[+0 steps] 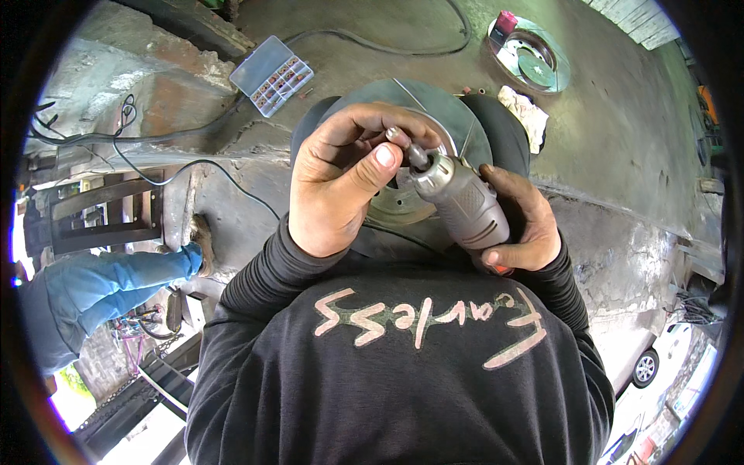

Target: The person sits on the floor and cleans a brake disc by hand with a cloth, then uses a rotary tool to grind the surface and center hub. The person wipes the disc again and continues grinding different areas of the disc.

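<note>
A grey rotary tool [469, 205] lies tilted in my right hand [531, 221], whose fingers and thumb wrap round its body. Its nose points up and to the left, with a short metal shank and a small brownish cylindrical bit [397, 137] at the end. My left hand [333, 174] curls round that bit, thumb and fingers closed about it; part of the grip is hidden. Below both hands, between my knees, sits a large grey brake disc [372, 94] with pale lines across its face.
An open clear compartment case [271, 75] with small reddish bits lies on the floor ahead left. Another brake disc [559, 68] carrying a red box [504, 25] is ahead right, near a white rag [524, 116]. Cables [167, 139] run left. A person in jeans [124, 283] stands at the left.
</note>
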Available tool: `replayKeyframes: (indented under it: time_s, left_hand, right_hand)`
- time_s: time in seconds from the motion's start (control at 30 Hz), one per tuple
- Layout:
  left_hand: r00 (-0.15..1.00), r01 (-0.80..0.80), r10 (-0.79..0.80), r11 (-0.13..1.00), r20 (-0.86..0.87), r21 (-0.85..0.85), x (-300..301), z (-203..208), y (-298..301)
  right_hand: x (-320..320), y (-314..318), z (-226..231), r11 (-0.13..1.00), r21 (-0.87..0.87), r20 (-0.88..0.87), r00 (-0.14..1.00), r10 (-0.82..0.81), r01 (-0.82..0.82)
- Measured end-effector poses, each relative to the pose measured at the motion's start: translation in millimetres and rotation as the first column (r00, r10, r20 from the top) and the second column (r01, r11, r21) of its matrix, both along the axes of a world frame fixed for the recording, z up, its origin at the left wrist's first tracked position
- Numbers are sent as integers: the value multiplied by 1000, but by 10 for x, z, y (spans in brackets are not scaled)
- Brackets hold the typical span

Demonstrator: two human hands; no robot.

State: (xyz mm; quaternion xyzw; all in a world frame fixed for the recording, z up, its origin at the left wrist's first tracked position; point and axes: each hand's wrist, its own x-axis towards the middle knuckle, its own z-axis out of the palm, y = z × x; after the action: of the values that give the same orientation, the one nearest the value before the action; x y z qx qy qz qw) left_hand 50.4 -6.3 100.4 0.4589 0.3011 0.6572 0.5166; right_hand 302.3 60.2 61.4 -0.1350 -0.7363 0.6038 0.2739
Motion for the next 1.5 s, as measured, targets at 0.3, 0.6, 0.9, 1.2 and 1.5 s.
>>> replayKeyframes:
  time_s: [0.3, 0.6, 0.9, 1.2, 1.5]
  left_hand:
    - [978, 167, -141, 971, 152, -173, 151, -146, -107]
    - [994, 108, -102, 949, 37, -296, 163, -82, -221]
    - [995, 75, -92, 916, -25, -395, 138, -158, -236]
    - [994, 105, -110, 939, 3, -327, 143, -101, -215]
    - [976, 207, -182, 946, 118, -249, 242, -258, -204]
  right_hand:
    - [-140, 83, 295, 967, 256, 94, 996, -10, -14]
    - [-242, 63, 421, 942, 326, 181, 983, 22, -81]
    - [-261, -3, 144, 948, 304, -69, 995, -77, 94]
    - [-210, -37, 42, 957, 274, -81, 994, -74, 93]
    - [-183, -34, 6, 968, 181, -80, 983, -164, 176]
